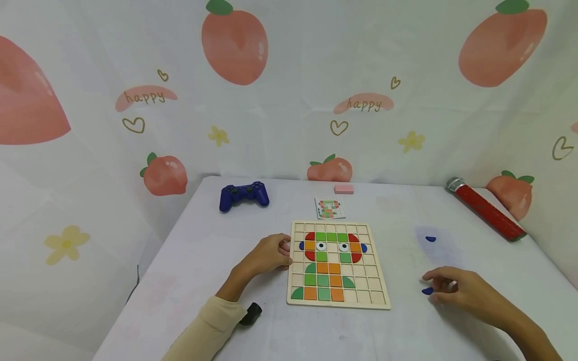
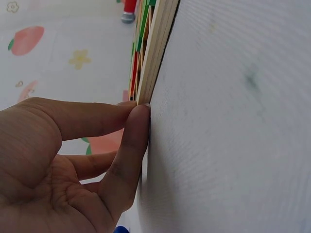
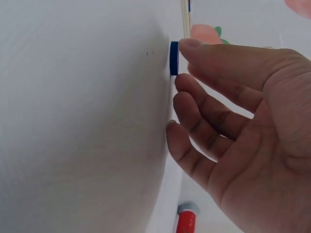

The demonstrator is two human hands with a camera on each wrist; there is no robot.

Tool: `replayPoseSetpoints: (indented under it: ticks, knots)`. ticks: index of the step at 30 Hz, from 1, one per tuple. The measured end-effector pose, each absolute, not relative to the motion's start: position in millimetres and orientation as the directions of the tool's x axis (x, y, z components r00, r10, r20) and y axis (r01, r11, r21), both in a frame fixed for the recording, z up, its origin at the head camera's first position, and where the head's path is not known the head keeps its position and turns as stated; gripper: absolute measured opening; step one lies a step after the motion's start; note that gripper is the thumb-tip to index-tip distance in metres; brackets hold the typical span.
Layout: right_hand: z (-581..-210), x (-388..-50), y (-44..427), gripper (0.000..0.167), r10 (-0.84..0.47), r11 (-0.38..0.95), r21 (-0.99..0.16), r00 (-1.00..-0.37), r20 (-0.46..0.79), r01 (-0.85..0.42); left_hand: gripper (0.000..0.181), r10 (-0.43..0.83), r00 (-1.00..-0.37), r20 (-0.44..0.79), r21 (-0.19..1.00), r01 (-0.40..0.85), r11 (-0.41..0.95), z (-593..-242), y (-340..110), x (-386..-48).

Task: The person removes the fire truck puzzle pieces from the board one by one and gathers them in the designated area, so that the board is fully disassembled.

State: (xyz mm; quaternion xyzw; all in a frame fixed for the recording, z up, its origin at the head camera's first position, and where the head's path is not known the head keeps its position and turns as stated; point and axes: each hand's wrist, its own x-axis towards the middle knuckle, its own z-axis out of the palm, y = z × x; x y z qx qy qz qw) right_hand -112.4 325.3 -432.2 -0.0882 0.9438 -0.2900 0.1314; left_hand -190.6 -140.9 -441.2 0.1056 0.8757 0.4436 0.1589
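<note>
The thumb and a finger of my left hand (image 1: pixel 269 254) pinch the left edge of a wooden puzzle board (image 1: pixel 370 296); the left wrist view shows its layered edge (image 2: pixel 158 53) between them. Red, orange, green and blue pieces and two eye pieces form a figure in the board's grid. At the right, my right hand (image 1: pixel 469 296) is low over the table with its fingers bent and parted. A blue half-round piece (image 1: pixel 427 291) lies by its thumb tip, and in the right wrist view the thumb is against or just beside that blue piece (image 3: pixel 174 58).
Another blue half-round piece (image 1: pixel 431 239) lies farther back. Behind the board are a pattern card (image 1: pixel 330 208) and a pink block (image 1: pixel 344 189). A blue game controller (image 1: pixel 244 194) is at back left, a red microphone (image 1: pixel 487 210) at back right. A black object (image 1: pixel 251 314) sits by the left sleeve.
</note>
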Motion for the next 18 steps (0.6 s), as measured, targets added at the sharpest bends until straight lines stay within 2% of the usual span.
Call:
replayPoseSetpoints:
  ticks: [5,13,18]
  knots:
    - [-432.3,-114.3,325.9,0.035,-0.243,0.817,-0.571,-0.947,-0.211,-0.082,0.061,0.323,-0.928,-0.184,0.81,0.043,0.584,-441.6,-140.8,-191.1]
    - [-435.4,-113.4,324.7,0.039,-0.315,0.783,-0.598,-0.939,-0.14,-0.173,0.06,0.323,-0.928,-0.185,0.808,0.044,0.588,-441.3,-140.8,-191.0]
    - [-434.7,-115.2,320.3,0.039,-0.329,0.774,-0.609,-0.932,-0.151,-0.174,0.059,0.32,-0.929,-0.187,0.808,0.04,0.588,-441.6,-140.7,-190.6]
